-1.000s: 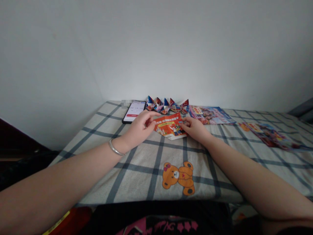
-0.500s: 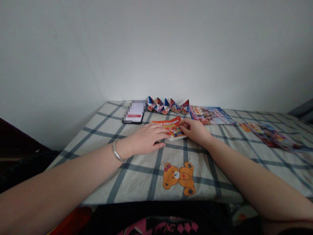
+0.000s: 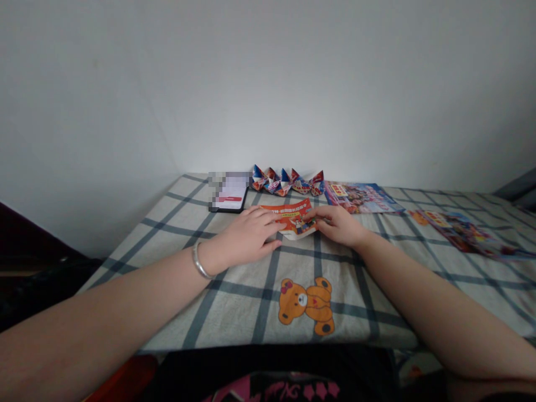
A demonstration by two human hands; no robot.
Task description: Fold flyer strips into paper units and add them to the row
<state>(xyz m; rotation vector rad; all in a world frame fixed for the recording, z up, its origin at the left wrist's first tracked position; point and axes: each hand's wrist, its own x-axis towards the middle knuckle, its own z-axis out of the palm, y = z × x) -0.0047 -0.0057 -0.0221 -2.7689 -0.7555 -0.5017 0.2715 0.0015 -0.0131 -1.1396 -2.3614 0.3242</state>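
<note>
An orange printed paper sheet (image 3: 293, 218), partly folded, lies on the checked cloth (image 3: 234, 301) in front of me. My left hand (image 3: 247, 237), with a silver bracelet on the wrist, rests fingers-flat on the sheet's left part. My right hand (image 3: 335, 222) pinches the sheet's right edge with fingers pressed together.
A row of folded paper shapes (image 3: 287, 181) stands by the wall. A phone (image 3: 228, 196) lies at the back left. Colourful leaflets (image 3: 360, 196) and another leaflet (image 3: 460, 231) lie to the right. An orange bear print (image 3: 307, 304) marks the cloth nearer me.
The sheet has been folded lower and flatter. My left hand came down onto its left part and then slid slightly left; my right hand shifted along the right edge.
</note>
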